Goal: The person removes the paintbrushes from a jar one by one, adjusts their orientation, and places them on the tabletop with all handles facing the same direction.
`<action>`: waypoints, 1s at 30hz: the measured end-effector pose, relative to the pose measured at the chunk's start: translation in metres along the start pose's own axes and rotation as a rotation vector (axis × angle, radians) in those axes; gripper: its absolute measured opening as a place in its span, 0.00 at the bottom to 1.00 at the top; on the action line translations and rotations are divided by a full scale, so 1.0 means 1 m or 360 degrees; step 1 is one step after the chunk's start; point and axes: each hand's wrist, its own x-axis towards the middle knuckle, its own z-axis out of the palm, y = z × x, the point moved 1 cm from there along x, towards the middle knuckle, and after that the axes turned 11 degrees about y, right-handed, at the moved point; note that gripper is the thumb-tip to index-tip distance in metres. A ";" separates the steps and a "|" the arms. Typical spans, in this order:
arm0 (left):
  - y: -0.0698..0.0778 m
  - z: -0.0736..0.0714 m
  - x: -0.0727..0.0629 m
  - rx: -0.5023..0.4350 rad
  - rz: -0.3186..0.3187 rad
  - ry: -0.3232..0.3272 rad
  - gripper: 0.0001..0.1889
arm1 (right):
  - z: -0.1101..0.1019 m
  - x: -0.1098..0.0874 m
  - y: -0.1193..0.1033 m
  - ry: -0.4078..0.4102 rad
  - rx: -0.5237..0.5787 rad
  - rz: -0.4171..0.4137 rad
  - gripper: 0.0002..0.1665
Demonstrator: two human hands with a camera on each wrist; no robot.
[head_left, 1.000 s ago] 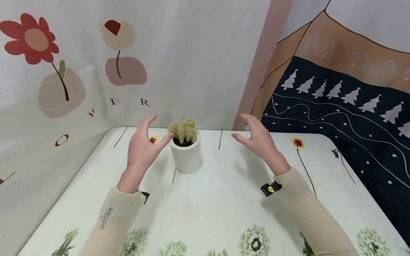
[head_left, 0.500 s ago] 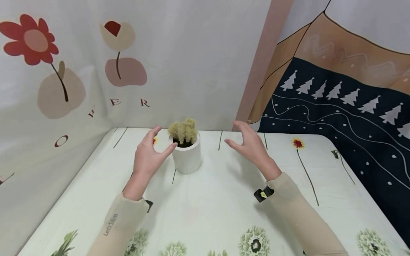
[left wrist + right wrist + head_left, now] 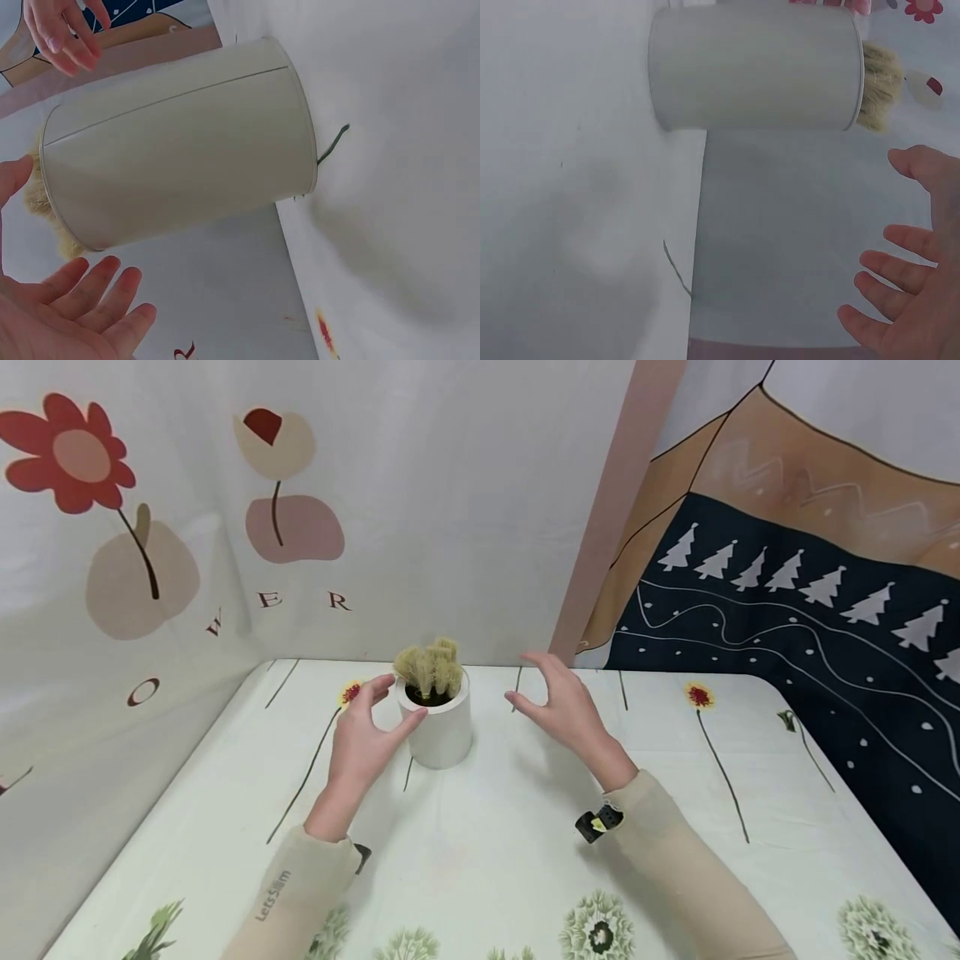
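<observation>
A white cylindrical pot (image 3: 440,737) stands upright towards the back of the table, holding a fuzzy yellow-green cactus-like plant (image 3: 431,668). My left hand (image 3: 363,739) is at the pot's left side, thumb and fingers spread apart around thin air. In the left wrist view the pot's wall (image 3: 180,142) lies beyond the fingertips, and whether they touch it cannot be told. To the right of the pot, a short gap away, my right hand (image 3: 562,706) hovers with spread, slightly bent fingers. The right wrist view shows that hand (image 3: 907,277) apart from the pot.
The table (image 3: 480,827) has a white cloth printed with flowers and dandelions. Behind it hangs a pale curtain (image 3: 450,510) with flower prints and letters. A dark cloth with white trees (image 3: 787,610) hangs at the right.
Both hands have moved inward towards the pot and slightly lower, the left one rightward and the right one leftward. The pot has stayed in place.
</observation>
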 end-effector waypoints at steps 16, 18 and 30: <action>-0.003 0.010 -0.004 -0.0188 -0.0107 0.0001 0.37 | 0.017 -0.002 -0.030 0.0042 0.0151 -0.0105 0.32; -0.004 0.011 -0.004 -0.0219 -0.0121 -0.0003 0.37 | 0.019 -0.002 -0.033 0.0050 0.0173 -0.0120 0.31; -0.003 0.015 -0.004 -0.0333 -0.0151 -0.0035 0.37 | 0.029 0.001 -0.052 0.0091 0.0419 -0.0150 0.25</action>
